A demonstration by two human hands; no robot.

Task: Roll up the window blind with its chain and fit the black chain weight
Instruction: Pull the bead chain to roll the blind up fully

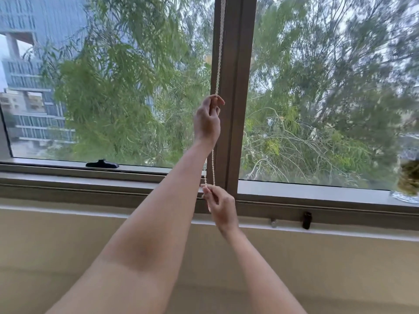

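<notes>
A pale beaded chain [213, 165], seemingly plastic, hangs by a smooth matt brown metal-looking window frame [235, 87].

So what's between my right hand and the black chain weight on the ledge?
In the head view, a small silver piece sits on the ledge between the right hand and the black chain weight; otherwise bare.

White bead chain [213, 164] hangs taut; black chain weight [307, 220] stands on sill

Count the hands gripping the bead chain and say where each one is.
2. The left hand pinches the bead chain high up beside the window's centre post. The right hand pinches it lower, at sill level. No other hands show.
</notes>
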